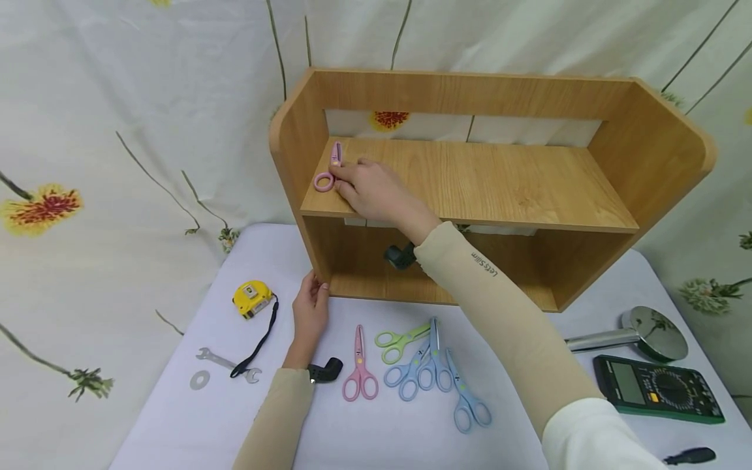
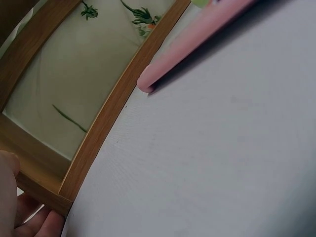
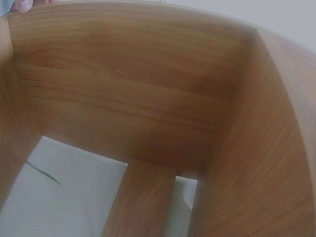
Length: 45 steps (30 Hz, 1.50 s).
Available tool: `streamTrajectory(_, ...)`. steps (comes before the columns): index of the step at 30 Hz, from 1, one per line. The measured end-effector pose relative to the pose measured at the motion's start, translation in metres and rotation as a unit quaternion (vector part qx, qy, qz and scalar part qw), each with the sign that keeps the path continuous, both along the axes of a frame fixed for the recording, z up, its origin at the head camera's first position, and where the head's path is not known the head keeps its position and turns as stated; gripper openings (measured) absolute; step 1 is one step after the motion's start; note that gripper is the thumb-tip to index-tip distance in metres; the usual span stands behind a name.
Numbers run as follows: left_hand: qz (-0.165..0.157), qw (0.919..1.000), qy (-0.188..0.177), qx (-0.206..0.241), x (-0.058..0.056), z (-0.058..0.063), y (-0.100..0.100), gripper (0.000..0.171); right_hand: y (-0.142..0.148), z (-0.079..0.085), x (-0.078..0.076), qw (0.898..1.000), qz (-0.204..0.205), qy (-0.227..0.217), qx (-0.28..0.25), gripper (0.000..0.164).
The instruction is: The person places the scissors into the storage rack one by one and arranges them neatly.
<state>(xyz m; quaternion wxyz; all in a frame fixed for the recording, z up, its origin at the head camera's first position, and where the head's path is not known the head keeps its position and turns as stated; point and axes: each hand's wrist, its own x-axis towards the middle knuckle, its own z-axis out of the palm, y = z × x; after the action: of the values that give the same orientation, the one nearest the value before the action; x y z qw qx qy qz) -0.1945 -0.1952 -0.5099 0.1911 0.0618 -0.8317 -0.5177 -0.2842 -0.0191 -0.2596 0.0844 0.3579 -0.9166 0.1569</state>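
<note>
A pair of pink-purple scissors (image 1: pixel 336 154) lies on the upper board at the left end of a wooden shelf unit (image 1: pixel 482 183). My right hand (image 1: pixel 376 189) pinches its handle; one loop shows, the other is hidden by the fingers. At the unit's lower left corner, my left hand (image 1: pixel 310 310) grips the side panel, thumb and fingers on either side of it in the left wrist view. Before the unit lie pink scissors (image 1: pixel 360 365), green scissors (image 1: pixel 402 341) and several blue scissors (image 1: pixel 464 398). The right wrist view shows mostly the lower compartment.
Left on the white table are a yellow tape measure (image 1: pixel 252 298), a wrench (image 1: pixel 226 363) and a washer (image 1: pixel 200 380). To the right lie a round metal-handled tool (image 1: pixel 653 334), a multimeter (image 1: pixel 658 390) and a black-handled tool (image 1: pixel 692 455). Flowered cloth hangs behind.
</note>
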Motion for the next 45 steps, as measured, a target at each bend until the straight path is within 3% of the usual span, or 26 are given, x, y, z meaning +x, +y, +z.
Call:
streamTrajectory(7,-0.011,0.9999,0.005,0.004,-0.005,-0.002,0.0,0.044,0.004,0.0,0.0,0.999,-0.003,-0.006,-0.044,0.046)
streamTrajectory(12,-0.013,0.9999,0.002,0.001,-0.007,-0.004,0.002,0.044,0.02,-0.005,0.014,0.993,0.046,0.016,-0.104,0.042)
streamTrajectory(15,-0.01,0.9999,-0.002,-0.001,-0.007,-0.006,0.003,0.044,0.043,-0.017,0.036,0.98,0.093,0.046,-0.17,0.038)
streamTrajectory(17,-0.009,1.0,-0.002,-0.002,-0.007,-0.007,0.003,0.044,0.062,-0.031,0.054,0.964,0.121,0.078,-0.225,0.035)
streamTrajectory(20,-0.007,1.0,-0.001,-0.003,-0.007,-0.009,0.002,0.044,0.09,-0.057,0.082,0.938,0.14,0.117,-0.294,0.03)
streamTrajectory(22,-0.007,1.0,0.001,-0.005,-0.008,-0.01,0.001,0.045,0.106,-0.077,0.1,0.933,0.138,0.108,-0.314,0.029)
streamTrajectory(24,-0.007,0.9999,0.003,-0.008,-0.008,-0.011,0.0,0.045,0.121,-0.099,0.118,0.941,0.119,0.077,-0.306,0.029)
streamTrajectory(27,-0.005,0.9999,0.006,-0.01,-0.006,-0.012,-0.001,0.044,0.141,-0.13,0.142,0.963,0.075,-0.003,-0.258,0.029)
streamTrajectory(30,0.001,0.9999,0.008,-0.01,-0.003,-0.011,-0.003,0.044,0.156,-0.159,0.161,0.974,0.032,-0.083,-0.21,0.03)
streamTrajectory(35,-0.006,0.9998,0.012,-0.011,-0.004,-0.009,-0.006,0.044,0.172,-0.187,0.176,0.973,-0.04,-0.172,-0.147,0.031)
streamTrajectory(40,-0.004,0.9999,0.007,-0.008,-0.006,-0.005,-0.007,0.043,0.177,-0.196,0.175,0.969,-0.079,-0.213,-0.094,0.041)
streamTrajectory(45,-0.003,1.0,-0.008,-0.004,-0.006,-0.004,-0.008,0.045,0.17,-0.206,0.174,0.957,-0.105,-0.267,-0.052,0.055)
